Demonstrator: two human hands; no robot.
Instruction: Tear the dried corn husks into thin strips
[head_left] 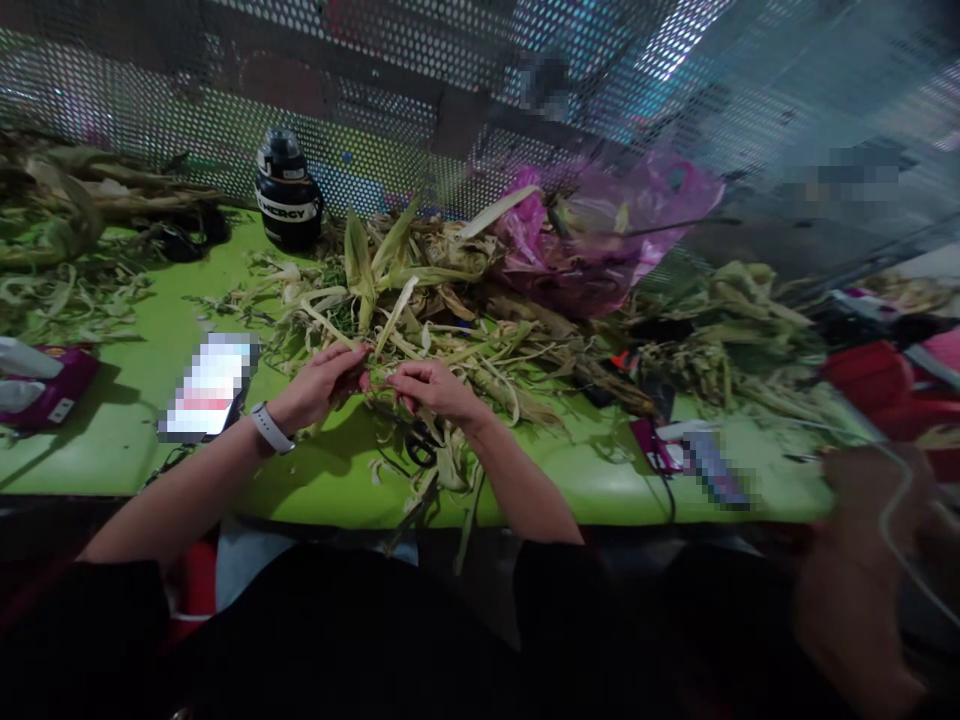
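Observation:
My left hand (326,382), with a white band on its wrist, is closed, its fingertips pinching a thin corn husk strip (376,378). Just to the right, my right hand (436,390) is curled, thumb and forefinger pinched on the same strip; its ends are too small to make out. Beyond both hands lies a heap of corn husks (442,270), green, pale and browned, some torn into narrow strips. Black loops (421,447), like a scissors handle, lie below my right hand, partly covered by husk pieces that hang over the table edge.
On the green table (315,480) are a lit phone (210,385), a tissue pack (56,385) and a black bottle (287,195). A pink plastic bag (592,240) rests on the husks. A second phone (716,470) lies right, near another person's arm (862,560). Perforated metal stands behind.

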